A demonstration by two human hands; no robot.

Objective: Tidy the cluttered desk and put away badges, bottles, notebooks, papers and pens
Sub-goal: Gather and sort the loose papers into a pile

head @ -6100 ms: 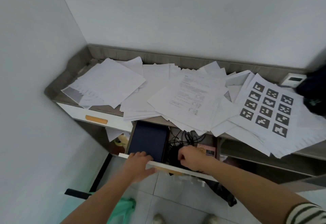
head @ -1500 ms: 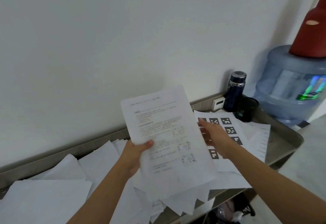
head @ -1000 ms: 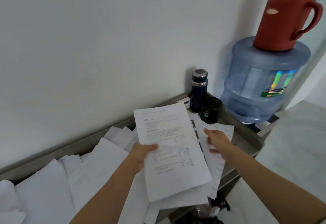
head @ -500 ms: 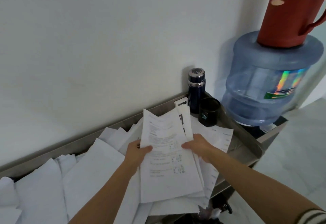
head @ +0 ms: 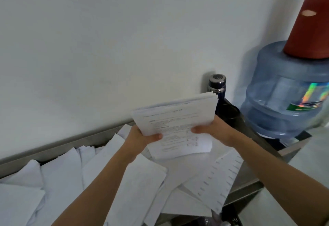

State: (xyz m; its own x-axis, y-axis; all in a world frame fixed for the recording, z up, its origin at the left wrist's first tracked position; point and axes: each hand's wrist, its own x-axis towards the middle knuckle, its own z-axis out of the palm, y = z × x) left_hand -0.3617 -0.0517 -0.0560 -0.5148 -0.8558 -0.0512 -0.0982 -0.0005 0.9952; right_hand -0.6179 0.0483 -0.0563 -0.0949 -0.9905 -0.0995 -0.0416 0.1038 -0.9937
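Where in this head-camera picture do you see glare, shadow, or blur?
Head view: rainbow glare sits on the water jug; the dark flask throws a soft shadow on the wall to its left; print on the stack of papers gripped by the left hand and right hand is too soft to read; the loose papers at lower left look washed out, with little detail.
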